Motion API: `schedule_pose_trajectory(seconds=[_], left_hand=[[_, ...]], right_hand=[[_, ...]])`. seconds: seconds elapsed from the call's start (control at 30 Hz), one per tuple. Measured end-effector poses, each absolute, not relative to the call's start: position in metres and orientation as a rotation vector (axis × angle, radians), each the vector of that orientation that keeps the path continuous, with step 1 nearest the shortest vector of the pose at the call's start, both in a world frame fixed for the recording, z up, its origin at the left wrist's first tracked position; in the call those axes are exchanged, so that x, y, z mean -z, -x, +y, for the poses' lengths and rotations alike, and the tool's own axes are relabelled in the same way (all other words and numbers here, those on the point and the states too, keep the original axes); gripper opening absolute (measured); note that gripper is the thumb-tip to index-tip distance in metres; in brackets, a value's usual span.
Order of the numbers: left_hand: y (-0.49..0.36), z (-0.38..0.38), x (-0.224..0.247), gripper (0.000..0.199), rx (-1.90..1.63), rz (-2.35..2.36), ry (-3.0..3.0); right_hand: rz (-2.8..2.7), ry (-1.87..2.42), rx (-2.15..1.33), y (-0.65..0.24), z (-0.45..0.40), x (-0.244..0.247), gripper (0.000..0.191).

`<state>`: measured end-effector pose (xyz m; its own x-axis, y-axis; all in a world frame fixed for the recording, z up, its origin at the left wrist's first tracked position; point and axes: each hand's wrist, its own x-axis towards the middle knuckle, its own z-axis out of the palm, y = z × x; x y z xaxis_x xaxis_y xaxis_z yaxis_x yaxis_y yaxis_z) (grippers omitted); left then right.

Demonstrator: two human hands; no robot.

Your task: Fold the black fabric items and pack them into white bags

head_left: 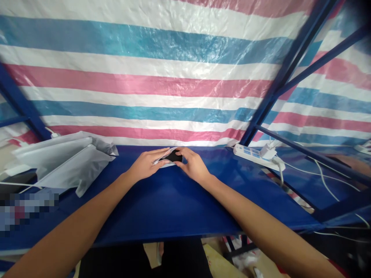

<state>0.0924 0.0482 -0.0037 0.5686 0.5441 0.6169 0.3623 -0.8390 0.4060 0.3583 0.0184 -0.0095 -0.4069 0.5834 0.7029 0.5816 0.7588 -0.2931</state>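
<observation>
Near the back of the blue table, both hands meet over a small flat black item. What kind of item it is I cannot make out. A clear plastic sleeve or bag surrounds part of it, its thin edges showing by the fingers. My left hand pinches the plastic at the left side, thumb below and fingers above. My right hand curls around the right end of the black item, thumb and fingers closed on it. The fingers partly cover both things.
Frosted plastic bags lie on the left side of the table. A white power strip with a plugged-in charger and trailing cables sits at right. Blue metal posts frame the table, with a striped plastic sheet behind.
</observation>
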Motion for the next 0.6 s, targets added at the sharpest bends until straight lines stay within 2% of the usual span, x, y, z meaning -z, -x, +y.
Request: schedule_pose_trajectory(seconds=[0.27, 0.5, 0.6], left_hand=[[-0.087, 0.052, 0.003, 0.041, -1.191, 0.815, -2.439], [-0.088, 0.046, 0.003, 0.040, -1.250, 1.007, -2.342], [-0.091, 0.045, 0.001, 0.038, -1.238, 1.014, -2.324]], right_hand=[[-2.310, 0.911, 0.286, -0.345, -0.007, -0.007, 0.044], [-2.370, 1.021, 0.237, -0.341, -0.004, -0.007, 0.034], [-2.376, 1.087, 0.221, -0.341, 0.001, -0.004, 0.043]])
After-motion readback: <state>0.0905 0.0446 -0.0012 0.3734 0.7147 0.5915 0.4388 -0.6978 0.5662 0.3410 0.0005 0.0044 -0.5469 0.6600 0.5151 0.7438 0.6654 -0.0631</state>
